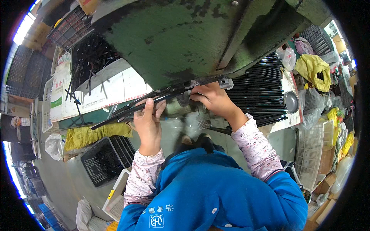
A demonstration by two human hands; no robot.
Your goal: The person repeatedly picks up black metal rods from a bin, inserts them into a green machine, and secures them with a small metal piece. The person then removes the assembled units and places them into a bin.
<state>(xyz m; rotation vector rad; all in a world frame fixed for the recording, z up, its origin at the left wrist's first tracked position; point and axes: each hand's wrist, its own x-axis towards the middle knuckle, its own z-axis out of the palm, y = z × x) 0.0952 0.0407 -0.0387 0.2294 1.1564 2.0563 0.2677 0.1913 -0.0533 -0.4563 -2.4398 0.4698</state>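
A bundle of long, thin black rods [127, 111] slants from lower left up toward the underside of a green machine [165, 42]. My left hand [148, 123] is closed round these rods, its thumb lying along the top. Close by the rods' upper end, my right hand [216, 101] is bent with its fingers pressed together just under a small metal block [226, 83] on the machine's edge. What its fingertips grip is hidden. To the right, many black tubes [254, 92] lie side by side in a wide stack on a table.
A round grey metal dish [291, 102] sits beside the stacked tubes. Tangled black parts fill a dark crate [92, 57] at the far left. On the floor stand a black plastic basket [102, 161] and a yellow sack [94, 135]. White crates [312, 150] and bags line the right.
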